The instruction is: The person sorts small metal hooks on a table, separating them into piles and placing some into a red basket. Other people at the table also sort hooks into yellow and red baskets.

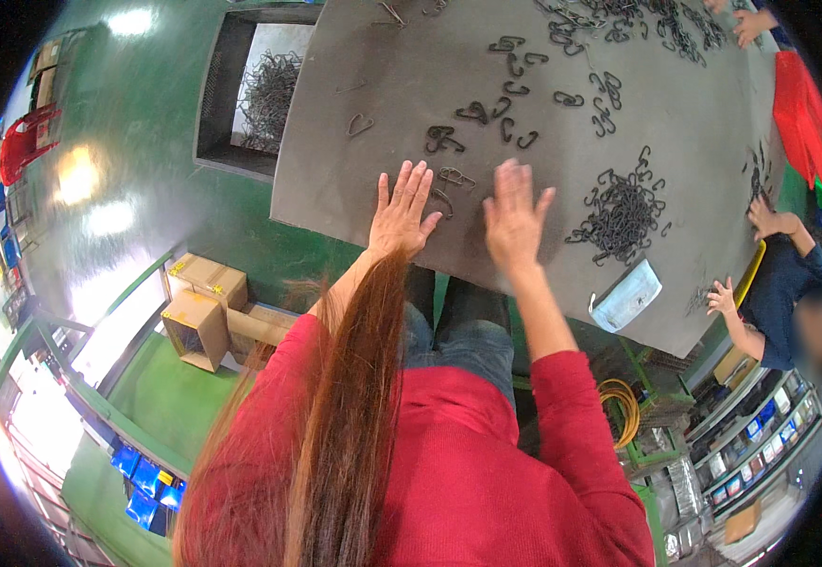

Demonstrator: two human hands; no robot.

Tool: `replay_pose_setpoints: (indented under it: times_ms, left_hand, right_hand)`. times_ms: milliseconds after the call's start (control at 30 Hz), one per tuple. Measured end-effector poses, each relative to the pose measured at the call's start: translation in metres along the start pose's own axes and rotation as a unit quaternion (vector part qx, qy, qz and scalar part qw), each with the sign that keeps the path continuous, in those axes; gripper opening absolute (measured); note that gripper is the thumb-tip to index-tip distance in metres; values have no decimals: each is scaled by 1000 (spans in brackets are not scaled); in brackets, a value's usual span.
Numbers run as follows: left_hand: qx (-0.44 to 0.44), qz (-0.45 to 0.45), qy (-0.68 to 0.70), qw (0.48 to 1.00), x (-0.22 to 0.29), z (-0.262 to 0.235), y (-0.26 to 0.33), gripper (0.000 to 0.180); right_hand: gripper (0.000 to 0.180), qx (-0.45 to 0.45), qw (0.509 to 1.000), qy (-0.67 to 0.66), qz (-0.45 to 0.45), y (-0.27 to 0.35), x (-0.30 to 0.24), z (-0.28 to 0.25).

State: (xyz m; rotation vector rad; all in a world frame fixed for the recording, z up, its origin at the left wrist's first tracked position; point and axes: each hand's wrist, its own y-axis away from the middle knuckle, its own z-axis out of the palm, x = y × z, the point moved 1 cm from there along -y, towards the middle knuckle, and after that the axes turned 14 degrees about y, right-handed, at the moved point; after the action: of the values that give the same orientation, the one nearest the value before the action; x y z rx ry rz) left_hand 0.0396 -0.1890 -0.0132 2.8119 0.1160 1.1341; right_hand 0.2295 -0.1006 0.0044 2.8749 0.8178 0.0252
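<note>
Dark metal hooks [458,177], bent into open S-like curves, lie in a small cluster on the grey bench [335,161], between the person's two hands and near the bench's front edge. The left hand [400,213] is palm down, fingers straight and slightly parted, the thumb out toward the cluster. The right hand [515,222] is also spread palm down, its fingers blurred, thumb pointing away to the right. Neither hand pinches anything; whether the palms press on the bench or sit just above it, I cannot tell.

More hooks lie scattered just ahead of the fingertips, and a dense hook pile [619,213] sits to the right, with a pale blue face mask [628,295] near it.

For good handling here, I would keep the palms low and the fingers close together, so that no hook slips through. Open curves like these probably snag on one another, so tangled ones are best shaken apart gently rather than tugged. With the cluster so near the edge, pressure is safer directed inward than toward the lap. Keeping the right hand clear of the pile should prevent the groups from mixing.
</note>
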Motion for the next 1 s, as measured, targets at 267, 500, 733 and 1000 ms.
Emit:
replay_pose_setpoints:
  times_ms: [267, 500, 733, 1000]
  left_hand:
    - [-98, 131, -106, 981, 23, 14, -35, 60]
    - [24, -45, -93, 994, -22, -24, -12, 58]
    - [72, 14, -146, 987, -52, -76, -98, 54]
    - [239, -129, -253, 929, -150, -150, -93, 60]
  right_hand:
    - [56, 68, 993, -80, 53, -1, -3, -30]
    - [54, 63, 992, -51, 100, 23, 38, -35]
    - [51, 36, 993, -64, 88, 19, 19, -41]
    - [49, 63, 991, -61, 102, -10, 48, -44]
